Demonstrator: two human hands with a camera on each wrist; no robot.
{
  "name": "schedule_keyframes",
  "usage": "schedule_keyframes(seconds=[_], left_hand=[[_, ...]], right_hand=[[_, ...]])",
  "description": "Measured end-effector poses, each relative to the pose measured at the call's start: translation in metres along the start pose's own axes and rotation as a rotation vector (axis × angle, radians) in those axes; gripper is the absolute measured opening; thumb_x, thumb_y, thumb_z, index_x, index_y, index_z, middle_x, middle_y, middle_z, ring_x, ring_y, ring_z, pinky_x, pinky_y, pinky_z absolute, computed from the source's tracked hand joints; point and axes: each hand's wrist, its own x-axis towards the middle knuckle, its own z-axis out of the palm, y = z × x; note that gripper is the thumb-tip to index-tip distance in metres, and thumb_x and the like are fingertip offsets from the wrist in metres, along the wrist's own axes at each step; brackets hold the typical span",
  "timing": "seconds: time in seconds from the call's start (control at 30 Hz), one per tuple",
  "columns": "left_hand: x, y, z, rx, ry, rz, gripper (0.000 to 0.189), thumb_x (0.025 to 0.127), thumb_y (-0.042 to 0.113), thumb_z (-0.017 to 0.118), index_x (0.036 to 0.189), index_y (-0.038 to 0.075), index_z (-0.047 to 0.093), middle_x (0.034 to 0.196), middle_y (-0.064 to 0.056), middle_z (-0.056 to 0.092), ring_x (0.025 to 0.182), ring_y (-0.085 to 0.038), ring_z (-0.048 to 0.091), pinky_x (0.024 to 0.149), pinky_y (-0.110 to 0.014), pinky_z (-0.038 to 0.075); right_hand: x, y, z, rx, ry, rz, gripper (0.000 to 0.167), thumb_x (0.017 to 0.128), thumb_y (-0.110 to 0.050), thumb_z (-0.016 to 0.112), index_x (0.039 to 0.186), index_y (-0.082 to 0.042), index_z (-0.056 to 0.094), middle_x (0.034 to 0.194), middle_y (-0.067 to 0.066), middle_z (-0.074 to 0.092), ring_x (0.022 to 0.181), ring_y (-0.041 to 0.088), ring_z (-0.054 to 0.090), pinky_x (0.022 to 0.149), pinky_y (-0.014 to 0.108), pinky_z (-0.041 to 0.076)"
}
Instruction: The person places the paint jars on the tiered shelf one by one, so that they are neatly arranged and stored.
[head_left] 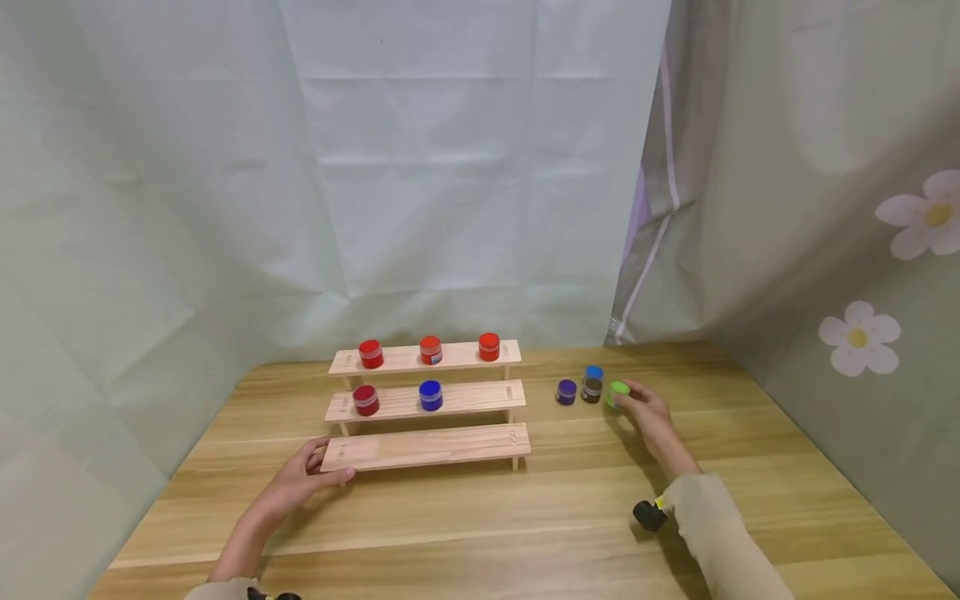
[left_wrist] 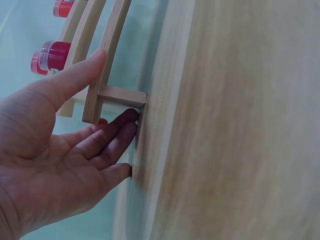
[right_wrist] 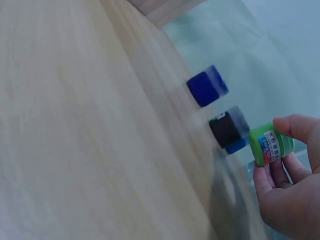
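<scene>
My right hand (head_left: 648, 412) pinches a light green paint jar (right_wrist: 267, 145) between thumb and fingers, at the right of the table. A printed label shows on the jar's side in the right wrist view. My left hand (head_left: 300, 479) holds the left end of the lowest step of a three-step wooden rack (head_left: 427, 447). In the left wrist view, the thumb lies on the step (left_wrist: 102, 75) and the other fingers reach beneath it near its leg (left_wrist: 122, 95). Beside the green jar stand a dark brown jar (head_left: 592, 391), a purple jar (head_left: 566, 392) and a blue jar (head_left: 594, 372).
Three red jars, including the right one (head_left: 489, 347), stand along the top step. A dark red jar (head_left: 366, 400) and a deep blue jar (head_left: 431, 395) sit on the middle step. A pale curtain (head_left: 450, 208) hangs behind the wooden table (head_left: 480, 533).
</scene>
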Motion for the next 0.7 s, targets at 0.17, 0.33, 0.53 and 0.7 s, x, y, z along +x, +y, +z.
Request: schedule_keyframes(seconds=[0.17,0.33,0.53,0.7], left_hand=[[0.0,0.0,0.0,-0.003,0.001,-0.003,0.091,0.091,0.034,0.068,0.15,-0.008,0.013,0.149,-0.037,0.032,0.136,-0.045,0.04,0.109,-0.059,0.037],[0.0,0.0,0.001,-0.006,0.001,-0.005,0.092,0.091,0.034,0.068,0.15,-0.008,0.012,0.15,-0.037,0.032,0.136,-0.046,0.039,0.109,-0.059,0.037],[0.001,0.0,0.001,-0.003,0.009,-0.01,0.091,0.091,0.035,0.068,0.15,-0.008,0.013,0.15,-0.036,0.033,0.136,-0.045,0.04,0.109,-0.059,0.036],[0.0,0.001,0.0,0.001,0.007,-0.013,0.092,0.091,0.035,0.068,0.15,-0.008,0.013,0.15,-0.036,0.033,0.136,-0.045,0.041,0.109,-0.058,0.036]], right_hand=[[-0.005,-0.012,0.008,-0.037,0.0,-0.041,0.059,0.095,-0.018,0.061,0.147,0.0,0.037,0.15,0.023,0.04,0.134,0.033,0.041,0.117,0.044,0.032],[-0.012,-0.026,0.018,-0.039,-0.012,-0.078,0.057,0.093,-0.017,0.064,0.144,-0.001,0.042,0.146,0.023,0.045,0.131,0.031,0.044,0.115,0.044,0.034],[-0.022,-0.043,0.035,-0.049,-0.066,-0.143,0.054,0.093,-0.018,0.065,0.142,-0.004,0.046,0.14,0.018,0.051,0.122,0.021,0.051,0.113,0.043,0.038],[-0.028,-0.053,0.055,-0.045,-0.116,-0.195,0.05,0.093,-0.016,0.065,0.139,-0.004,0.049,0.135,0.017,0.056,0.107,0.006,0.055,0.104,0.032,0.046]])
